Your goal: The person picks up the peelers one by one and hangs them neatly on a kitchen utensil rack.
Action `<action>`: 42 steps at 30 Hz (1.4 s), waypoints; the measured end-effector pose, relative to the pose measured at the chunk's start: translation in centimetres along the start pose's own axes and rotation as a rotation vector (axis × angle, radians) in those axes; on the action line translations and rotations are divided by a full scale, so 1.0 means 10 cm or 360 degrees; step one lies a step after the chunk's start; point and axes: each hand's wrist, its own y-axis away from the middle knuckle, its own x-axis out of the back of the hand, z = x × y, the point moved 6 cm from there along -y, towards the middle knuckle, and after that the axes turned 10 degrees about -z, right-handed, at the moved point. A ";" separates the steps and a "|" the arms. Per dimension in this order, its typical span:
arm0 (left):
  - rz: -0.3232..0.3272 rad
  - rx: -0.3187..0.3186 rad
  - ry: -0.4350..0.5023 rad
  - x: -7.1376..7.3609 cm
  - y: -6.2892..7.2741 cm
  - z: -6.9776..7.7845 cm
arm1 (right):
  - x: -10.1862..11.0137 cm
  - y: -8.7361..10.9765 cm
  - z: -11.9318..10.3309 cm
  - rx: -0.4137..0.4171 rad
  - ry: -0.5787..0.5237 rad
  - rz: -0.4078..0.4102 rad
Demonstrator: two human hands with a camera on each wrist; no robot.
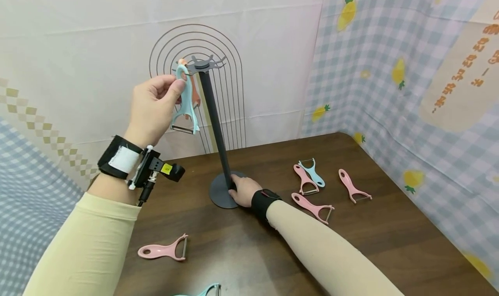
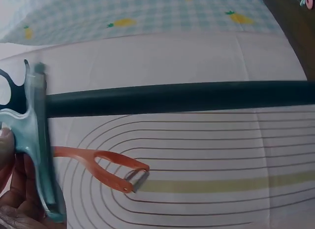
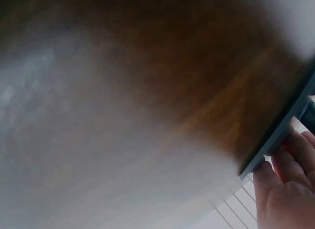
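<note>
My left hand (image 1: 152, 105) pinches a light-blue peeler (image 1: 187, 94) near its handle's end, blade hanging downward. The handle's holed end is right at a hook of the dark stand's top (image 1: 202, 65). Behind it, an orange peeler (image 2: 106, 172) hangs from the stand, partly hidden by the blue one in the head view. My right hand (image 1: 246, 191) holds the stand low down, at its round base (image 1: 219, 195), with fingers beside the foot of the pole (image 1: 215, 118). In the right wrist view, fingers (image 3: 290, 162) lie against the base plate.
Right of the stand, pink peelers lie on the brown table (image 1: 370, 252), one (image 1: 306, 180) overlapping a blue peeler (image 1: 313, 173). Another pink peeler (image 1: 163, 250) lies front left, and a blue-green one (image 1: 208, 290) is cut off at the bottom edge. Cloth-covered walls (image 1: 273, 71) stand behind and right.
</note>
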 end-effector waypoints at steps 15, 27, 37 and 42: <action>0.0116 0.0009 0.0287 0.01 0.06 0.02 | -0.02 0.00 0.01 0.0018 0.0019 0.0008; 0.0036 0.0100 0.0254 -0.04 -0.01 -0.09 | 0.00 0.01 0.01 0.0016 0.0043 0.0012; -0.0117 0.0150 0.0366 -0.15 0.02 -0.15 | 0.03 0.05 -0.03 0.0013 0.0039 0.0011; -0.0146 0.0155 0.0154 -0.15 0.14 -0.30 | 0.02 0.03 -0.03 0.0007 0.0045 0.0003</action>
